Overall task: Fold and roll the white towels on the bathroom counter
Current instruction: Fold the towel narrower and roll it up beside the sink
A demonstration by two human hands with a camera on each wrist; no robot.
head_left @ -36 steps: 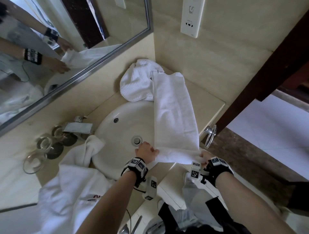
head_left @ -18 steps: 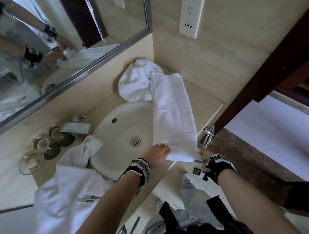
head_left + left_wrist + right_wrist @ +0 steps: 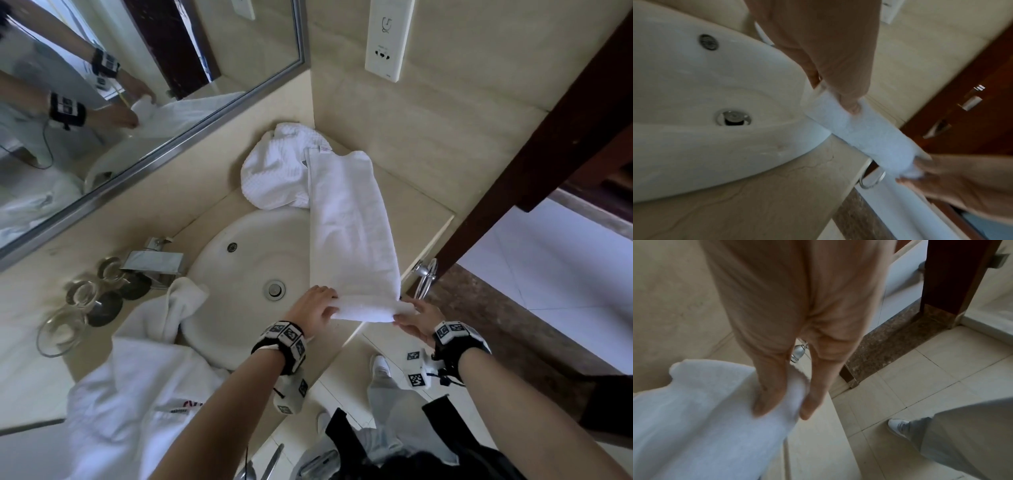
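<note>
A long folded white towel (image 3: 349,233) lies across the right side of the sink (image 3: 246,274) and counter, its near end turned into a small roll (image 3: 366,310). My left hand (image 3: 317,308) grips the roll's left end (image 3: 838,112), thumb beneath it. At the right end (image 3: 777,395), over the counter's front edge, my right hand (image 3: 416,317) pinches the roll between thumb and fingers (image 3: 768,395). A crumpled waffle-textured white towel (image 3: 277,168) sits at the back of the counter, under the long towel's far end.
A white robe or towel (image 3: 144,387) is heaped on the counter (image 3: 421,205) at near left, draping into the sink. Glass tumblers (image 3: 65,329) and a chrome faucet (image 3: 154,263) stand at left. A towel ring (image 3: 424,279) hangs off the counter's front. The mirror (image 3: 102,85) lines the left wall.
The towel's near edge was flat a second ago; both hands have since curled it over away from me into a small roll. The hands have moved slightly forward.
</note>
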